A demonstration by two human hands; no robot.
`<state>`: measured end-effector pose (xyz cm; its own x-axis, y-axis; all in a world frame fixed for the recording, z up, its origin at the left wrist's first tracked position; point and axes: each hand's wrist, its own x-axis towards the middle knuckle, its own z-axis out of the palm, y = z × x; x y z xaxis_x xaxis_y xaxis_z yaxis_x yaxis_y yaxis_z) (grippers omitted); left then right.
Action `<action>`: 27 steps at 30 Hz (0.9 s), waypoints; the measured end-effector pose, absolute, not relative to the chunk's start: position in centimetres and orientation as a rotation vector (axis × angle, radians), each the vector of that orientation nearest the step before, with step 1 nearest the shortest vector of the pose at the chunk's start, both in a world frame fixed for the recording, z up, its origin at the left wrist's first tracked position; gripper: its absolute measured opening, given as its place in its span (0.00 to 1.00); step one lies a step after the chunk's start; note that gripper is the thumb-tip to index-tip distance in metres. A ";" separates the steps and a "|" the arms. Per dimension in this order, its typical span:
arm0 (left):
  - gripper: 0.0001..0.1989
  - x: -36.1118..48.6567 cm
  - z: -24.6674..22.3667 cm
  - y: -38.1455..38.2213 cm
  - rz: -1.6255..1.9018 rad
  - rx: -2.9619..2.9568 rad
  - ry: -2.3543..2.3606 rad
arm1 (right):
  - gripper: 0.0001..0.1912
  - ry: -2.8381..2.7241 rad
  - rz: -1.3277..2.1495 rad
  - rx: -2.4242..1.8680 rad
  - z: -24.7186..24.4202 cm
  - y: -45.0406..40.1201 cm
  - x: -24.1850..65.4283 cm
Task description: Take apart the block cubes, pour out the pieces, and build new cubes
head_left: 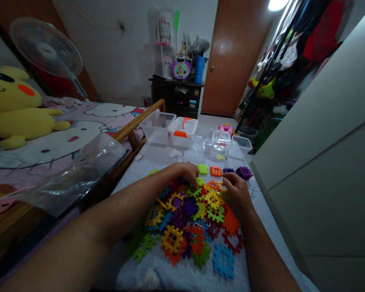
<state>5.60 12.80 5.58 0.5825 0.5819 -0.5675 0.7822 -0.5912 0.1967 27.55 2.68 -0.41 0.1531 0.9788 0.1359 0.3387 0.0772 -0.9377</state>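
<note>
The lime-green toothed piece sits at the far side of my heap of interlocking plastic pieces, under my left hand. My left fingers curl down onto it; I cannot tell whether they pinch it, since my knuckles cover the contact. My right hand has its thumb and forefinger a little parted, with nothing clearly between them, near the orange window piece and a dark purple piece. I think it best to grip a piece by opposite toothed edges and lift straight up, so the notches don't snag on neighbours. The lime-green piece looks roughly flat, but being partly hidden it shows me no clear long axis or pointing direction. Beyond the heap, a row runs left to right, ending in a purple toothed piece. Farther across the pale cloth stands a clear box with orange latches.
</note>
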 end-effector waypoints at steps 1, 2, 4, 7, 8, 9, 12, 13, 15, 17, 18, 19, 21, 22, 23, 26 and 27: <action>0.27 5.5 6.1 12.7 -0.591 2.417 1.114 | 0.14 -1.350 0.824 -1.437 -0.4 2.7 27.6; 0.29 5.5 6.6 12.7 -0.538 2.454 1.135 | 0.14 -1.341 0.827 -1.435 -0.4 2.7 27.6; 0.32 5.5 7.5 12.9 -0.406 2.543 1.183 | 0.14 -1.328 0.821 -1.436 -0.3 2.7 27.6; 0.34 6.3 8.1 13.3 -0.268 2.653 1.234 | 0.14 -1.319 0.795 -1.425 -0.1 2.8 27.6; 0.34 6.6 8.0 13.5 -0.246 2.683 1.240 | 0.14 -1.315 0.792 -1.419 -0.1 2.8 27.6; 0.34 7.0 7.8 13.7 -0.235 2.710 1.244 | 0.14 -1.309 0.793 -1.414 -0.2 2.8 27.6; 0.33 8.0 6.9 14.2 -0.261 2.742 1.255 | 0.14 -1.288 0.810 -1.404 -0.3 2.8 27.7; 0.32 8.2 6.5 14.3 -0.275 2.741 1.259 | 0.15 -1.286 0.811 -1.400 -0.3 2.8 27.7; 0.31 8.5 5.8 14.6 -0.307 2.724 1.266 | 0.14 -1.293 0.802 -1.402 -0.4 2.8 27.8; 0.31 8.5 5.2 14.9 -0.344 2.703 1.270 | 0.14 -1.311 0.783 -1.412 -0.3 2.8 27.7; 0.31 8.5 4.9 15.0 -0.362 2.692 1.274 | 0.14 -1.320 0.771 -1.418 -0.2 2.8 27.7; 0.31 8.5 4.7 15.1 -0.376 2.684 1.278 | 0.14 -1.327 0.760 -1.423 -0.2 2.7 27.7; 0.32 8.5 4.3 15.2 -0.395 2.673 1.281 | 0.13 -1.335 0.745 -1.427 -0.1 2.7 27.7; 0.33 8.5 4.2 15.2 -0.398 2.672 1.278 | 0.13 -1.336 0.740 -1.427 0.0 2.7 27.7; 0.33 8.4 4.0 15.2 -0.400 2.672 1.274 | 0.13 -1.336 0.736 -1.426 0.0 2.7 27.7; 0.31 8.4 3.8 15.3 -0.395 2.675 1.264 | 0.13 -1.330 0.735 -1.423 -0.1 2.8 27.7; 0.30 8.4 3.7 15.3 -0.390 2.677 1.264 | 0.13 -1.324 0.739 -1.421 -0.1 2.8 27.7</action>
<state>8.37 15.31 3.69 0.6098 0.7343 -0.2984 0.7748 -0.6315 0.0293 27.71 2.78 -0.10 0.2089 0.9582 0.1954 0.3366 0.1171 -0.9343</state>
